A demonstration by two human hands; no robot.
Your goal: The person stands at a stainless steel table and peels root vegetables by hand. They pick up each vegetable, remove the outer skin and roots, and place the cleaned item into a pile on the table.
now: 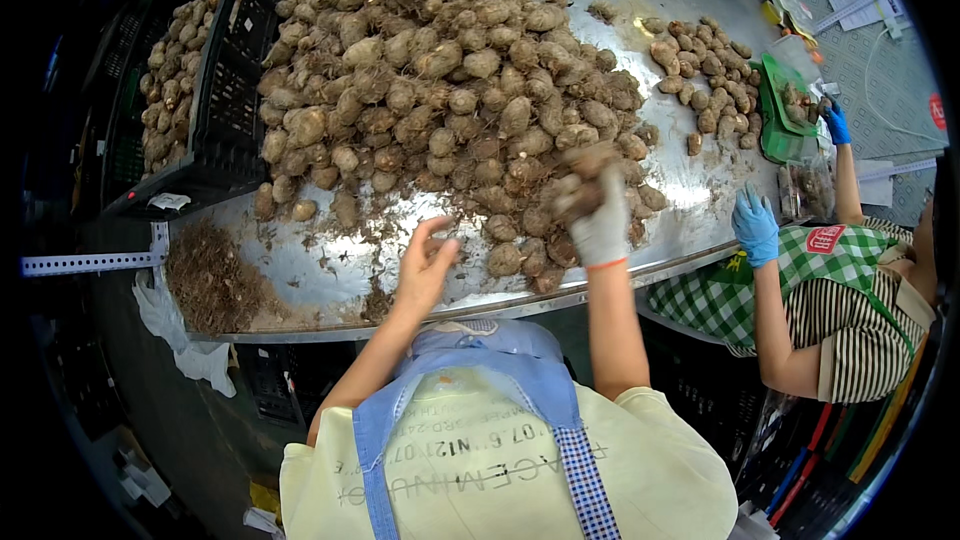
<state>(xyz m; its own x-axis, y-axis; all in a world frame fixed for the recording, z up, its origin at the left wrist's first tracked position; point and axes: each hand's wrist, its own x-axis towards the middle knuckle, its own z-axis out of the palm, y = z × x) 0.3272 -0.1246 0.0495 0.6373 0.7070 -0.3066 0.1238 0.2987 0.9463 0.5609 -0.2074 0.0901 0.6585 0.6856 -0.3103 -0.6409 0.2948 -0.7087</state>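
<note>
A large heap of brown taro corms with hairy roots (pixel 450 82) covers much of the metal table (pixel 322 277). My left hand (pixel 426 262) is bare, fingers apart and partly curled, with nothing in it; it is over the table at the near side of the heap. My right hand (pixel 604 221) wears a whitish glove with an orange cuff and is blurred. It holds several corms (pixel 581 184), also blurred, above the heap's right part. Loose root hairs and dirt lie on the metal between heap and edge.
Black plastic crate (pixel 247 52) with corms stands left; a root-fibre pile (pixel 214 277) lies near the left corner. A smaller corm pile (pixel 712 82) is at right. A co-worker in blue gloves (pixel 755 225) stands right, beside a green container (pixel 776 120) and a clear bag (pixel 806 191).
</note>
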